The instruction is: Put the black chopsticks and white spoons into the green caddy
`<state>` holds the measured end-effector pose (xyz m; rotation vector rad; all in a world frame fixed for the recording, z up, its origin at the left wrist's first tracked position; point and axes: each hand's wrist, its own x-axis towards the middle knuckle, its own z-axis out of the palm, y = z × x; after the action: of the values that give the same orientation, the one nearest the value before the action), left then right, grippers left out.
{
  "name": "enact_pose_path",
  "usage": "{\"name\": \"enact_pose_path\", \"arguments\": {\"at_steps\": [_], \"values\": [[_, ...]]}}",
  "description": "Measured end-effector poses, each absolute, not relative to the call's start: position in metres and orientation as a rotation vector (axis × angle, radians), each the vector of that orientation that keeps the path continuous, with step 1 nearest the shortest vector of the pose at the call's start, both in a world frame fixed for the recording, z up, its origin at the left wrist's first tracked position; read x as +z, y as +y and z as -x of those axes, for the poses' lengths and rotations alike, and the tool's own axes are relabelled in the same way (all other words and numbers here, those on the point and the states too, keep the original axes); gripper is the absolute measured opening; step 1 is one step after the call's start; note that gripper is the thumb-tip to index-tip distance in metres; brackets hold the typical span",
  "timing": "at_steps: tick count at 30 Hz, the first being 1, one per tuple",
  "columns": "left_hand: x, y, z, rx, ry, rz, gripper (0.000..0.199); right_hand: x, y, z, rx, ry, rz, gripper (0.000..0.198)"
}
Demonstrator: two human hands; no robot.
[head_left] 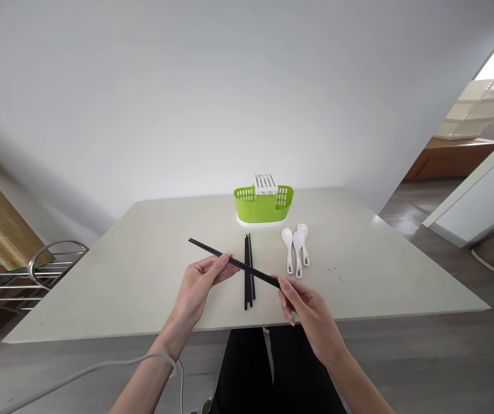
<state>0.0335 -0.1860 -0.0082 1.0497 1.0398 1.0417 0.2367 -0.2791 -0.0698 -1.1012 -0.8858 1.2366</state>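
Left hand point(206, 279) pinches the held black chopsticks point(257, 273) near mid-length, thumb on top; right hand point(305, 302) grips their near right end between thumb and fingers; looks like a pair lying side by side, exact count hard to confirm.

Key relation: long axis of the held chopsticks slants from far left to near right, free tips out past the left hand; the green cutlery basket point(261, 208) stands beyond both hands, roughly straight ahead of the gap between them, left hand slightly nearer to it; so the tips point left of the basket, not at it.

Loose black chopsticks point(247, 290) lie on the tabletop point(164, 230) below the held ones, between the hands; their axis runs roughly front to back, crossing under the held ones in view; left fingertips are nearer to them.

Three white spoons point(298, 241) lie right of the loose chopsticks, bowls away from the person, handles toward; right hand is nearer to these.
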Motion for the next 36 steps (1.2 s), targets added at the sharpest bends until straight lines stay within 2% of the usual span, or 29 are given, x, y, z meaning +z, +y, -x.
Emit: {"name": "enact_pose_path", "arguments": {"at_steps": [14,18,27,36], "values": [[-0.009,-0.145,-0.040,1.087,1.058,-1.083,0.039,-0.079,-0.253,-0.254,1.228,-0.867,1.066,0.056],[-0.003,-0.119,-0.027,1.210,1.097,-1.017,0.040,-0.092,-0.248,-0.286,1.102,-0.824,1.139,0.056],[0.030,-0.057,-0.009,1.484,1.119,-1.070,0.027,-0.143,-0.248,-0.375,0.761,-0.730,1.500,0.057],[0.050,0.026,-0.052,1.587,1.170,-1.316,0.029,-0.154,-0.253,-0.374,0.826,-0.845,1.547,0.056]]}}
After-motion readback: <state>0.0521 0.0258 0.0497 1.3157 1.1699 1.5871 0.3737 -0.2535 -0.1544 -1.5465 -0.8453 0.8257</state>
